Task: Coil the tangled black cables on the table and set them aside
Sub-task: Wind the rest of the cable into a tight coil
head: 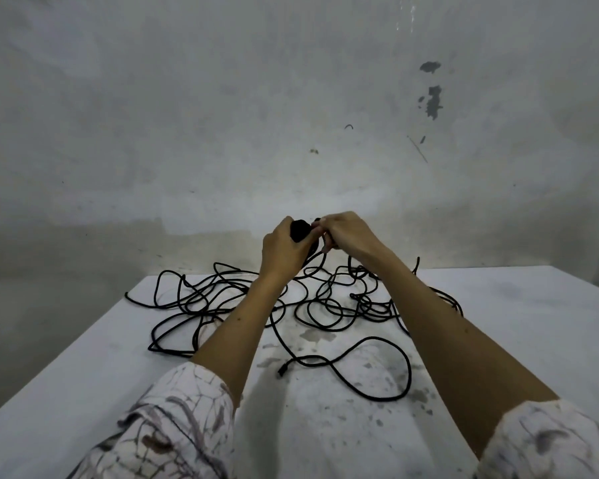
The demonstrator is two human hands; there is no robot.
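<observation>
Above the table's [83, 375] far edge, the left hand [284, 252] is closed around a small black coil [300, 229], and the right hand [348, 235] pinches cable beside it, fingers curled. Below them the loose cables [242, 302] lie tangled across the stained white top, one plug end [283, 370] nearest the patterned sleeves [180, 420].

cables [242, 299] black | surface [498, 305] white, grey-stained | sleeves [173, 420] white, grey-brown crackle pattern | wall [222, 115] mottled pale grey

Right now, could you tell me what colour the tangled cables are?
Black; the thin tangled cables show plainly in the head view.
</observation>
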